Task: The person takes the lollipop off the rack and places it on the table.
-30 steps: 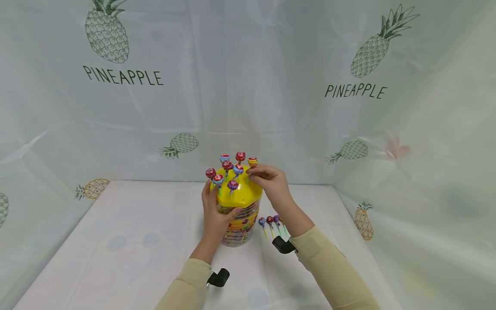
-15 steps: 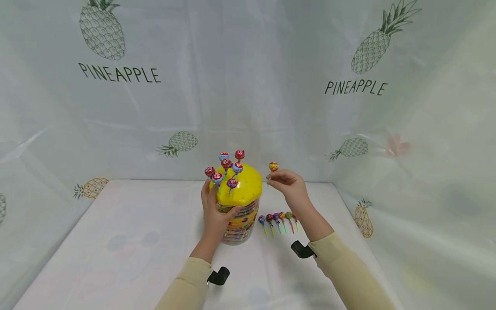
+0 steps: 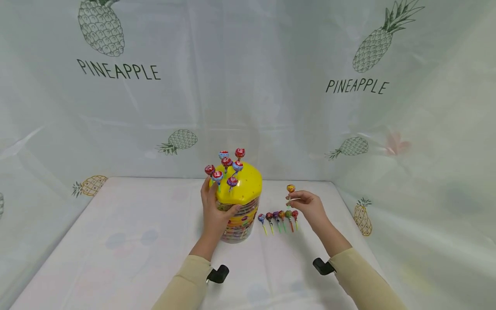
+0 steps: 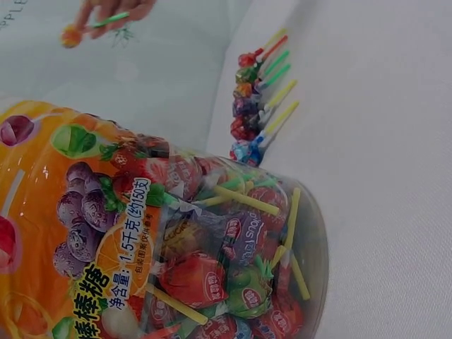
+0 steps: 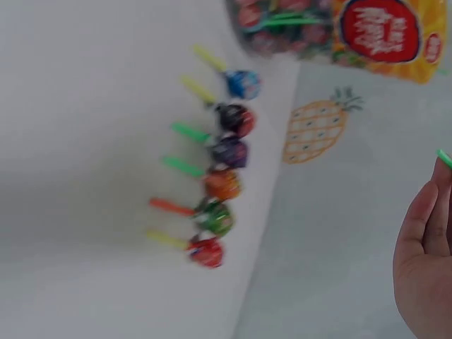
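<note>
A clear plastic lollipop jar [image 4: 212, 275] with a yellow lid [image 3: 248, 185] stands on the table, full of wrapped lollipops. Several lollipops [image 3: 226, 162], red, blue and purple, stick up from the lid by their sticks. My left hand [image 3: 217, 215] grips the jar's upper left side, thumb across the front; the left wrist view leaves this hand out. To the right of the jar, my right hand [image 3: 310, 207] pinches the green stick of an orange-yellow lollipop [image 3: 291, 188], candy end up. It hovers above a row of loose lollipops [image 3: 282, 215].
The row lies on the white-covered table [image 3: 155, 241], right of the jar, sticks toward me. A pineapple-print curtain [image 3: 248, 86] hangs behind the table and along its sides. Each wrist wears a black camera mount [image 3: 218, 274].
My right hand, pinching the yellow lollipop, has moved from the lid to the right and down toward the row. My left hand stays on the jar.
</note>
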Motion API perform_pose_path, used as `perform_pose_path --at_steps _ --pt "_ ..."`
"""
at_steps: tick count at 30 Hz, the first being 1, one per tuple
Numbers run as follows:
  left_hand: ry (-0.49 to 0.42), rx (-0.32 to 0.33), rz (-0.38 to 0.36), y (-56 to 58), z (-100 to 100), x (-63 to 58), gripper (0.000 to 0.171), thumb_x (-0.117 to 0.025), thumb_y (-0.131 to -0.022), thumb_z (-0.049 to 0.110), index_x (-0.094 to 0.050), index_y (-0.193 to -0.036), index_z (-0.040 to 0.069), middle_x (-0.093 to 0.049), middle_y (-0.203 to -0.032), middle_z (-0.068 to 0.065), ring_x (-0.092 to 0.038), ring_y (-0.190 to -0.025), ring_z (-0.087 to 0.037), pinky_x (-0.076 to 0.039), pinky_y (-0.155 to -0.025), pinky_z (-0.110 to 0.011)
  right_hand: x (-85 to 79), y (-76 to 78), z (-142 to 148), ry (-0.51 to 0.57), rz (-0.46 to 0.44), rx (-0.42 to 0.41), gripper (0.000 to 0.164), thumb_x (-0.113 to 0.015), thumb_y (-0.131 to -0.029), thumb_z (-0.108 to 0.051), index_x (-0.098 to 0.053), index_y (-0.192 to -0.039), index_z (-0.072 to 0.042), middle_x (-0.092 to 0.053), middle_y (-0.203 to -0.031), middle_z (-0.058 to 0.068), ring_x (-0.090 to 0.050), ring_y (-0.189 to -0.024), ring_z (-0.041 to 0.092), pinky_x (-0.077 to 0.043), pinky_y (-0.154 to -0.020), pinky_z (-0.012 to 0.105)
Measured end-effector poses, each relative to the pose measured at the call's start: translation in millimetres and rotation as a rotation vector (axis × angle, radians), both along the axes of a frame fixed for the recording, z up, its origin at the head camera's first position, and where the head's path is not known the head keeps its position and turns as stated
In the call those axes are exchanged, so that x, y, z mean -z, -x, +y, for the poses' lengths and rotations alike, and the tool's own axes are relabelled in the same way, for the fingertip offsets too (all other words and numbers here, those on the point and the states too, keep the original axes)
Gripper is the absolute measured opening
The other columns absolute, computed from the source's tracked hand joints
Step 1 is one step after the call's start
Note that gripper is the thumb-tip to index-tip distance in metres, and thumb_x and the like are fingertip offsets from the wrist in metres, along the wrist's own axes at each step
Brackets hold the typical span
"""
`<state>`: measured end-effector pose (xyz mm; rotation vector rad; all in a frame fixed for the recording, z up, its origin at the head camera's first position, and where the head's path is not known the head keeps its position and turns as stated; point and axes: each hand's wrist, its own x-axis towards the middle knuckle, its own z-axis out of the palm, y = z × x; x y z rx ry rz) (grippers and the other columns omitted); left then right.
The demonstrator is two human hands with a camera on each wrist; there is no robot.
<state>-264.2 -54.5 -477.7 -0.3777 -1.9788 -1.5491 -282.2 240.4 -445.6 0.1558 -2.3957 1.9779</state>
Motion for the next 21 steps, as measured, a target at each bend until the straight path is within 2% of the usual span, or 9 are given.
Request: perform_pose_path --at_steps 8,12,15,21 --pt "0.001 0.002 -0.011 -0.2 0.2 -0.9 0.085 -0.067 -0.082 0.061 -0.03 -0.15 0.026 -0.004 -0.159 0.001 -0.017 -0.143 -0.031 -0.027 -0.11 -0.061 41.8 3.1 35.6 -0.093 -0.085 0.088 0.028 -0.064 -0.09 0.004 -0.063 -0.117 0.007 -0.064 -0.115 0.019 -0.067 -0.093 0.018 -0.054 -0.088 0.04" --pt "-0.001 0.0 -0.016 -0.7 0.3 -1.4 0.087 -0.067 -0.081 0.063 -0.03 -0.15 0.025 -0.004 -0.159 0.0 -0.018 -0.143 -0.031 -0.026 -0.11 -0.061 54.2 3.3 46.8 -0.097 -0.12 0.07 0.029 -0.064 -0.09 0.006 -0.06 -0.118 0.012 -0.061 -0.118 0.027 -0.067 -0.089 0.018 -0.056 -0.082 0.034" --pt "-0.001 -0.001 -0.018 -1.8 0.7 -2.1 0.087 -0.067 -0.081 0.063 -0.03 -0.15 0.025 -0.004 -0.159 0.0 -0.018 -0.143 -0.032 -0.026 -0.11 -0.061 62.6 4.9 53.3 -0.096 -0.134 0.035 0.032 -0.064 -0.088 0.009 -0.056 -0.118 0.017 -0.06 -0.113 0.03 -0.068 -0.086 0.019 -0.058 -0.077 0.031" --pt "-0.003 0.002 -0.013 -1.4 0.7 -1.4 0.085 -0.069 -0.082 0.059 -0.031 -0.15 0.025 -0.005 -0.159 0.001 -0.017 -0.143 -0.031 -0.024 -0.11 -0.062 79.1 12.1 66.4 -0.12 -0.188 0.047 0.033 -0.065 -0.085 0.013 -0.056 -0.116 0.018 -0.063 -0.101 0.025 -0.066 -0.081 0.016 -0.058 -0.073 0.03"
